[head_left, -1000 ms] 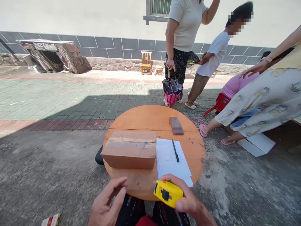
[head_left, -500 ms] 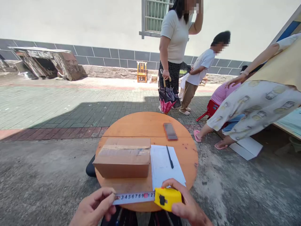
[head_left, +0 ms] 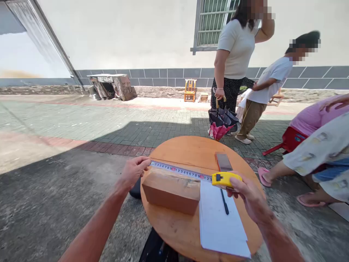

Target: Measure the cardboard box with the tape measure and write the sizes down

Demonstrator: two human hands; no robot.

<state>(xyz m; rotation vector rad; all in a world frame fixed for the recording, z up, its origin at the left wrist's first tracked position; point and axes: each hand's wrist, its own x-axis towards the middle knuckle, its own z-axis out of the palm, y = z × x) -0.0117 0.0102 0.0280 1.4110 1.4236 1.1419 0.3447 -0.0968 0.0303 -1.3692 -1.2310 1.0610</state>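
Head camera shows the left hand [head_left: 133, 171] pinching the tape end [head_left: 153, 163], apparently between thumb and fingers, at the far left corner of the cardboard box [head_left: 171, 189] on the round table [head_left: 188, 149]. The right hand [head_left: 247, 193] grips the yellow tape case [head_left: 225, 179] past the box's right end, both arms extended.

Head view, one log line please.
left hand: pinches white numbered tape blade | right hand: holds yellow tape-measure case | blade: stretched along brown cardboard box on round wooden table

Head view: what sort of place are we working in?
Probably an outdoor street or yard beside a building: sunlit brick paving, a white wall and a barred window set in it.
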